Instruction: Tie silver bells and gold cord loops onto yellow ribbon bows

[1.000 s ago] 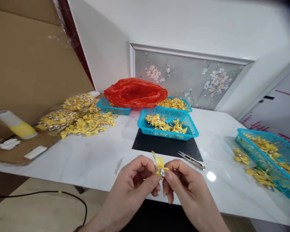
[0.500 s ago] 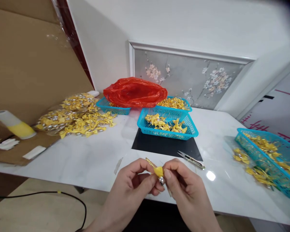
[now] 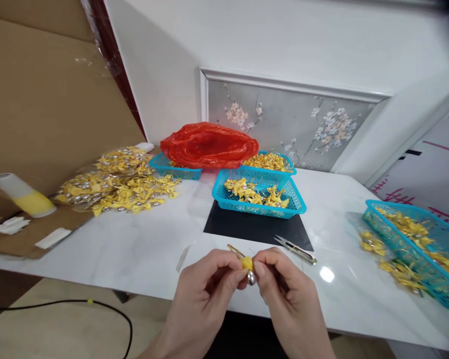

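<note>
My left hand (image 3: 209, 286) and my right hand (image 3: 284, 286) meet over the near edge of the white table (image 3: 134, 244). Together they pinch a small yellow ribbon bow with a silver bead (image 3: 247, 267) between thumbs and forefingers. A thin gold strand sticks out to the upper left of the bow. Just beyond my right hand lie small thread snips (image 3: 295, 248) on a black mat (image 3: 254, 227).
A blue basket of yellow bows (image 3: 258, 194) stands behind the mat, two more baskets and a red plastic bag (image 3: 209, 144) further back. A loose heap of bows (image 3: 115, 182) lies left, another blue basket (image 3: 415, 239) right. Cardboard and a yellow-white roll (image 3: 20, 194) are far left.
The upright ribbon loop has been folded down into a compact bow between my fingertips. Both hands have sunk slightly toward the table edge.
</note>
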`<state>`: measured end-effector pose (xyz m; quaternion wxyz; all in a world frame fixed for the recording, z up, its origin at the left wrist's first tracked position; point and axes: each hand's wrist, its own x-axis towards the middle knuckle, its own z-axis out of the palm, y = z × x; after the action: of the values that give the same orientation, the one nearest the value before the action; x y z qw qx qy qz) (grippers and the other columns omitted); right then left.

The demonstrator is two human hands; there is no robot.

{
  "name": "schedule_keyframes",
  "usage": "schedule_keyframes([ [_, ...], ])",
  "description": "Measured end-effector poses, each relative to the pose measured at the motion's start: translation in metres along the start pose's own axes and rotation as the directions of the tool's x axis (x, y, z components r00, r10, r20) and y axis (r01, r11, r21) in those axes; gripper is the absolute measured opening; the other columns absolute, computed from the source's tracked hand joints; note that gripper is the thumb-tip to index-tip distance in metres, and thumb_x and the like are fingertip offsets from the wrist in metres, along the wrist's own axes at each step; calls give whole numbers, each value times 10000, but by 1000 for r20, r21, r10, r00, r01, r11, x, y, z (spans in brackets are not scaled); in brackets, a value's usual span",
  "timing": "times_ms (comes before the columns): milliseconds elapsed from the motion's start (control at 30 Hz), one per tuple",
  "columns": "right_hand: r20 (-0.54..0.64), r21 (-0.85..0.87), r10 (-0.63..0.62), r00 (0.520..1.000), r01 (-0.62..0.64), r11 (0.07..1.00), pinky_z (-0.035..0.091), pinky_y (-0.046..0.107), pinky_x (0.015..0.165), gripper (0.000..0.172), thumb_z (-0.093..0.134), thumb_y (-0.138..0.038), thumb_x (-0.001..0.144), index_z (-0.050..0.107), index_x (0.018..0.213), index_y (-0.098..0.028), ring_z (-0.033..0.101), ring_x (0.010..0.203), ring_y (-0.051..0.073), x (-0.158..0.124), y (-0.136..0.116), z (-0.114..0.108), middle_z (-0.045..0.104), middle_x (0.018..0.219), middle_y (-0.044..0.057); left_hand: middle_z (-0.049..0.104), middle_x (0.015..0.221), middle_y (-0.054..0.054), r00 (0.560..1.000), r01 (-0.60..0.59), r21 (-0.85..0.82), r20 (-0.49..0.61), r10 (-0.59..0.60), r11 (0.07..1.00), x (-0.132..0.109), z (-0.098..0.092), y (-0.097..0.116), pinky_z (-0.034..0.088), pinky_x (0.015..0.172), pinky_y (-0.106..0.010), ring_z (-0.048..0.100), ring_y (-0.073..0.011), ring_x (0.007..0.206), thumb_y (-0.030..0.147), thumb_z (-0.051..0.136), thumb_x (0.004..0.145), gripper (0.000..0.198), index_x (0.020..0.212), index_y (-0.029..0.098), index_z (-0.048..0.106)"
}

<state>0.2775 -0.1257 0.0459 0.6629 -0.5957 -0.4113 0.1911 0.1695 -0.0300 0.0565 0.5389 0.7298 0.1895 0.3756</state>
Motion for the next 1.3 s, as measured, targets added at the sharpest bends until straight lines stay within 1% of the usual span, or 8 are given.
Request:
schedule_keyframes([
  [267, 46, 42, -15, 999, 13, 999, 445, 220, 636, 203, 515, -351, 993, 618, 874, -224, 562, 705, 111, 2, 2, 0, 581, 811, -12, 613, 605, 37, 998, -4, 155, 64, -6, 988, 3, -1, 5, 455, 543, -185, 569, -106, 565, 170, 593, 879, 223, 662, 207, 631],
  [400, -7, 43, -68, 998, 69, 997, 426, 213, 614, 232, 481, -315, 1014, 577, 826, -220, 529, 658, 102, 1, 9, 3, 546, 744, -24, 639, 628, 39, 986, 158, -93, 63, -153, 983, 4, 3, 5, 480, 586, -160, 593, -93, 595, 185, 653, 862, 177, 686, 196, 659],
  [467, -67, 126, -71, 995, 79, 989, 431, 198, 578, 220, 472, -323, 1020, 566, 846, -225, 504, 622, 97, 1, 16, 8, 519, 725, -32, 665, 672, 34, 953, 301, -349, 82, -291, 887, 4, 9, 4, 514, 625, -151, 619, -88, 626, 220, 707, 843, 150, 703, 190, 661],
  [567, -175, 286, -55, 983, 104, 952, 433, 168, 531, 195, 483, -327, 1019, 567, 873, -230, 473, 589, 88, 2, 25, 16, 495, 717, -39, 660, 667, 32, 875, 445, -653, 170, -454, 613, 2, 20, 2, 526, 629, -125, 622, -73, 638, 225, 781, 792, 202, 666, 171, 633],
  [700, -254, 444, 9, 967, 108, 889, 458, 160, 575, 171, 514, -339, 1011, 572, 890, -232, 487, 622, 84, 2, 31, 24, 511, 743, -32, 665, 659, 22, 823, 486, -785, 263, -504, 384, 1, 29, 1, 538, 652, -115, 624, -62, 639, 192, 825, 750, 207, 666, 155, 639],
  [900, -210, 369, 115, 971, -30, 929, 469, 167, 542, 216, 557, -417, 978, 581, 914, -212, 493, 602, 95, 3, 32, 16, 537, 742, -13, 693, 709, 10, 872, 466, -657, 230, -431, 592, 2, 20, 0, 541, 685, -131, 654, -77, 697, 247, 761, 833, 193, 705, 163, 643],
  [1100, -185, 115, -5, 983, 26, 993, 482, 182, 527, 215, 532, -390, 987, 599, 899, -206, 538, 616, 111, 2, 22, 10, 563, 759, -2, 706, 812, 3, 903, 429, -545, 240, -357, 720, 3, 8, 2, 580, 740, -245, 692, -124, 733, 428, 721, 838, 245, 894, 195, 669],
  [1300, -176, 19, -145, 974, 150, 988, 414, 153, 478, 212, 500, -312, 1003, 582, 832, -215, 465, 535, 82, 1, 18, 15, 502, 677, -36, 609, 673, 33, 922, 387, -471, 188, -338, 793, 7, 13, 6, 542, 625, -218, 598, -106, 630, 361, 733, 836, 239, 740, 168, 631],
])
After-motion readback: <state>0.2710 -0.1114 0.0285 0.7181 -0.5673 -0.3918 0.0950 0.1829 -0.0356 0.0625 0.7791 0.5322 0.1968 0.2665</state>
